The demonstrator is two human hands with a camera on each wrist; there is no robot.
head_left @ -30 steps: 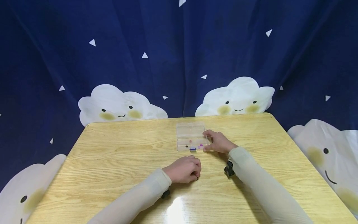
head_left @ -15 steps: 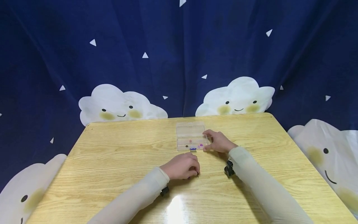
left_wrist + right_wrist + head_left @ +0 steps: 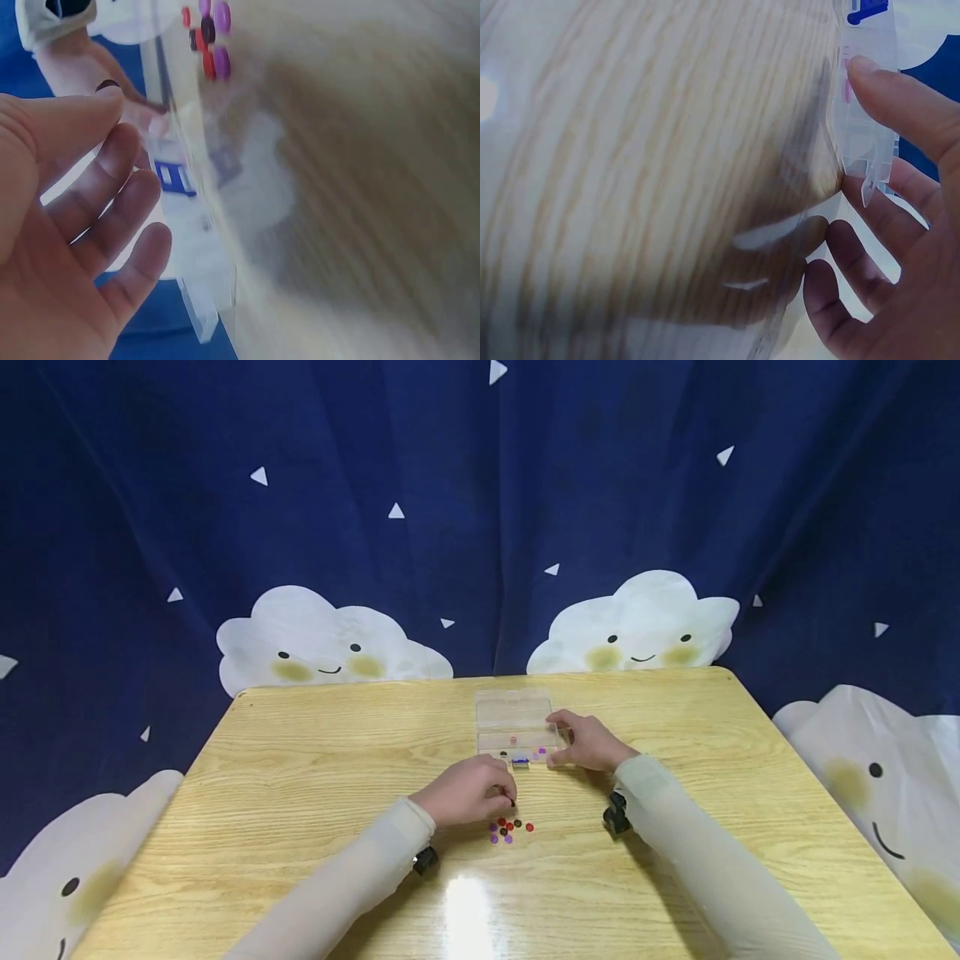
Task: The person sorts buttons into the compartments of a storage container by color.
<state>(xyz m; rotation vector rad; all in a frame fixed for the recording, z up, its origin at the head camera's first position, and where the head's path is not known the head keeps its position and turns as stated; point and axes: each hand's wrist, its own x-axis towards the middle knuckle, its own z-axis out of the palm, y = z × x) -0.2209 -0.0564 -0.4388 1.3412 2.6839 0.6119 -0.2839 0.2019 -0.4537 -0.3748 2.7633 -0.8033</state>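
Observation:
My left hand (image 3: 467, 791) pinches a small black disc (image 3: 107, 85) between thumb and index finger, the other fingers loosely bent. It hovers just in front of a clear plastic box (image 3: 513, 708) with its lid laid back and a blue latch (image 3: 520, 763) on its front. Inside the box show several small discs, among them a purple disc (image 3: 542, 750) and a black disc (image 3: 503, 754). My right hand (image 3: 592, 742) grips the box's right end, thumb (image 3: 889, 97) at the front and fingers round the end. Red, black and purple discs (image 3: 508, 839) lie loose beneath my left hand.
The wooden table (image 3: 337, 735) reaches back to a dark blue curtain (image 3: 450, 485) printed with white clouds. A bright light reflection (image 3: 467, 910) shows on the table near its front. A black wrist camera (image 3: 617, 814) sits under my right sleeve.
My left hand has moved left and toward the box with the black disc pinched, uncovering the loose discs on the table. My right hand stays at the box's right end.

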